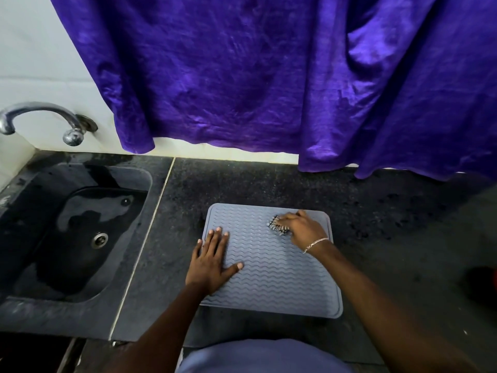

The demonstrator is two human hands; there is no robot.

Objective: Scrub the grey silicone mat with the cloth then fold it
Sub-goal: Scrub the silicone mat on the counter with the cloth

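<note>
The grey silicone mat (279, 278), ribbed with wavy lines, lies flat on the dark stone counter in front of me. My left hand (211, 261) presses palm-down on its left edge, fingers spread. My right hand (302, 228), a bracelet at its wrist, rests on the mat's far right corner and grips a small dark, nubby cloth (277, 224) that pokes out under the fingers against the mat.
A dark sink (78, 232) with a drain and some water lies to the left, with a metal tap (40, 117) above it. A purple curtain (269, 76) hangs over the back wall down to the counter (269, 181). A dark object with a red edge (484, 286) sits at far right.
</note>
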